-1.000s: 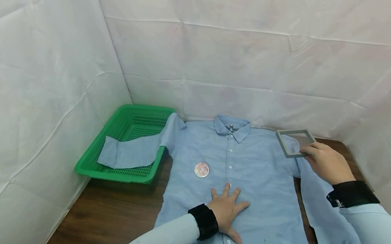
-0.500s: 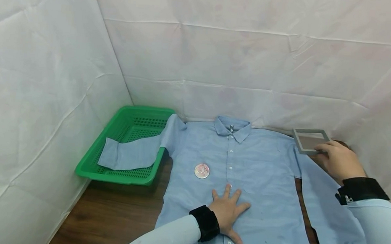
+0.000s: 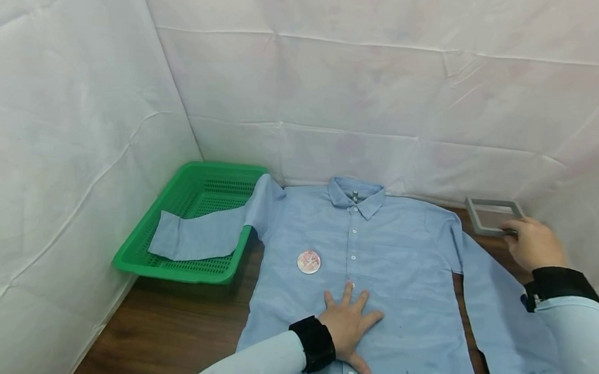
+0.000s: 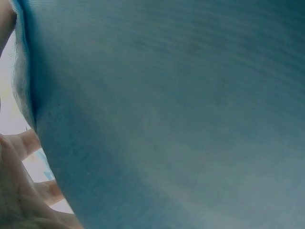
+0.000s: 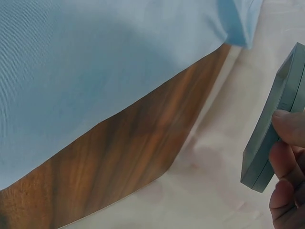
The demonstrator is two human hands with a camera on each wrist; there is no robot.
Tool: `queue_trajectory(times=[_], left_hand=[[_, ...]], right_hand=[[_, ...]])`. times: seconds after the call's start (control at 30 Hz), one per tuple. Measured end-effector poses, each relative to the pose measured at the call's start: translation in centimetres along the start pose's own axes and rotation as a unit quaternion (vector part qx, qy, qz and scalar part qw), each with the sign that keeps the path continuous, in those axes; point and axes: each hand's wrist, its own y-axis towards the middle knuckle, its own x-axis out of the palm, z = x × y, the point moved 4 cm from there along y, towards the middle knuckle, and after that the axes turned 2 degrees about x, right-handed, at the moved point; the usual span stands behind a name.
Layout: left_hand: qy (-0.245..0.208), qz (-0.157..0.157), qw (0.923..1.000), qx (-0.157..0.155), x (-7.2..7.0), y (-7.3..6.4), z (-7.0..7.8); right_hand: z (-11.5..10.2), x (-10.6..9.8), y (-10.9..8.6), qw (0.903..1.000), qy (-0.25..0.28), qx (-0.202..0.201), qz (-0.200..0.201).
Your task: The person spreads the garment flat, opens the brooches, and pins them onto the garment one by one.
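Note:
A light blue button-up shirt (image 3: 399, 265) lies spread out, collar toward the back wall. My left hand (image 3: 348, 326) rests on its lower front with fingers spread wide; in the left wrist view blue cloth covers most of that hand. Out at the back right, my right hand (image 3: 535, 244) pinches the near edge of a grey square frame (image 3: 476, 220) with a see-through middle. The right wrist view shows thumb and fingers on the frame's side (image 5: 267, 138). On the shirt's chest, left of the buttons, sits a round pinkish badge (image 3: 309, 262).
A green plastic basket (image 3: 127, 255) stands at the left, with one shirt sleeve (image 3: 197, 237) draped into it. The other sleeve (image 3: 506, 309) runs down the right side. Brown wooden table (image 3: 172, 329) shows at the left front. White cloth walls (image 3: 339, 84) enclose the back and sides.
My right hand has carried the grey frame rightward, off the shirt's shoulder to above the table's back right corner. The left hand has stayed in place on the shirt.

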Motion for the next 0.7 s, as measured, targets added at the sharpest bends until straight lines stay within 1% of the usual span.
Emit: queue_trajectory(times=[0.2, 0.37, 0.5, 0.7], left_hand=[[-0.005, -0.004, 1.0, 0.003, -0.2, -0.1, 0.1], [-0.003, 0.0, 1.0, 0.005, -0.1, 0.0, 0.1], [-0.001, -0.001, 1.0, 0.005, 0.1, 0.1, 0.0], [-0.003, -0.002, 1.0, 0.005, -0.1, -0.1, 0.0]], right_hand=[[1.5, 0.2, -0.1, 0.9997, -0.002, 0.023, -0.01], [2.6, 0.5, -0.2, 0.9993, -0.006, 0.031, -0.019], [3.0, 0.9, -0.1, 0.999, -0.013, 0.035, -0.025], [4.3, 1.8, 0.2, 0.9966, -0.017, 0.061, -0.052]])
